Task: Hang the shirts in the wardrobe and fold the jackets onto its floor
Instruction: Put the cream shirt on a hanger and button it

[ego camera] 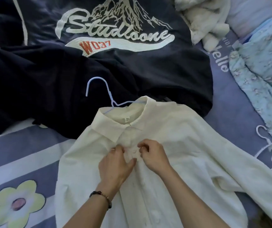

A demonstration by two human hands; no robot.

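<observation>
Both forearms are bare, with no sleeves reaching into view. The left hand [115, 163] has a thin, pale ring [113, 149] on one finger. Around the left wrist sits a slim bracelet [102, 197] of small dark beads, a few reddish or golden ones among them. The right hand [154, 155] and its wrist wear nothing.

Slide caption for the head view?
Both hands, left and right, button a cream shirt on a blue hanger.
</observation>
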